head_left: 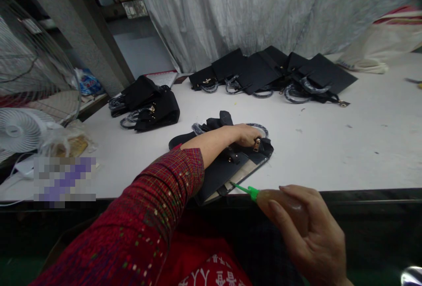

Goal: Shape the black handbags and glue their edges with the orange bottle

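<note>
A black handbag [217, 171] lies on the white table at its front edge, with a pale strip showing along its open lower side. My left hand [247, 135] reaches across it and grips its far right part, beside a gold zipper pull [256, 145] and a plastic-wrapped handle [262, 128]. Its fingertips are partly hidden. My right hand [313, 229] is wrapped around a squeeze bottle [290, 211] of amber-brown liquid with a thin green nozzle [245, 188]. The nozzle tip is at the pale strip on the bag; whether it touches, I cannot tell.
Several black handbags [260, 70] lie in a row at the back of the table [329, 154], and more bags [158, 108] at the back left. A small white fan [20, 130] stands at left. A cream cloth bag [379, 46] is at far right.
</note>
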The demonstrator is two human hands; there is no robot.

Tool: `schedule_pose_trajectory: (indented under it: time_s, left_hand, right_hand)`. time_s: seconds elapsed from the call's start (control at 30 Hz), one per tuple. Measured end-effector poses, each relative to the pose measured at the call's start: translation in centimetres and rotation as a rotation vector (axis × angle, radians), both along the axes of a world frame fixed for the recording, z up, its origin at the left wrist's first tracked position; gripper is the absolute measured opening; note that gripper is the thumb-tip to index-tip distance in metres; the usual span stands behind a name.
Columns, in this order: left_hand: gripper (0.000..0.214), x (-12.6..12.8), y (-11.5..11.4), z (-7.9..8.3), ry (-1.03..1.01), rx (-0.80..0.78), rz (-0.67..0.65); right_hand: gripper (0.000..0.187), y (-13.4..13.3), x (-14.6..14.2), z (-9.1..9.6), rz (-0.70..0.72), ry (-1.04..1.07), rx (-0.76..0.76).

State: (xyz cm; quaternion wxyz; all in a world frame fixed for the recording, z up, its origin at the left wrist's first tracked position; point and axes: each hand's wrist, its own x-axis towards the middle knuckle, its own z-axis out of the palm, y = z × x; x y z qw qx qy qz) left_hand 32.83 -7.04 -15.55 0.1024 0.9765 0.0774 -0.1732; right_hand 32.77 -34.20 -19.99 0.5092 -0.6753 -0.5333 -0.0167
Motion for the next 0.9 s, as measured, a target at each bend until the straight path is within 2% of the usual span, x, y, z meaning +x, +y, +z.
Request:
schedule_pose_trajectory:
  time_s: [0.1, 0.27, 0.43, 0.6, 0.67, 0.8, 0.9]
  left_hand:
    - [0.028, 0.0, 0.0, 0.0, 0.004, -0.010, 0.003]
    - [0.027, 0.0, -0.1, 0.0, 0.005, -0.006, 0.008]
    - [0.025, 0.1, 0.2, -0.3, -0.016, -0.001, 0.002]
    - [0.026, 0.0, 0.0, -0.3, -0.019, 0.060, -0.002]
    - [0.025, -0.1, -0.2, -0.1, -0.023, 0.077, -0.011]
    - [0.027, -0.7, -0.7, 1.5, -0.037, 0.092, 0.000]
    - [0.028, -1.9, -0.7, 4.6, -0.086, 0.115, 0.049]
  right_hand:
    - [0.026, -0.2, -0.4, -0.4, 0.095, 0.003, -0.004]
    - [0.028, -0.3, -0.6, 0.0, 0.009, -0.057, 0.039]
    - [0.024, -0.2, -0.2, 0.2, 0.079, -0.025, -0.009]
    - [0.028, 0.4, 2.0, -0.3, -0.212, -0.040, 0.018]
    - [0.029, 0.6, 2.5, -0.2, -0.257, -0.038, -0.012]
    - [0.026, 0.4, 1.4, 0.6, -0.074, 0.073, -0.128]
    - [0.027, 0.0, 0.3, 1.1, -0.026, 0.200, -0.130]
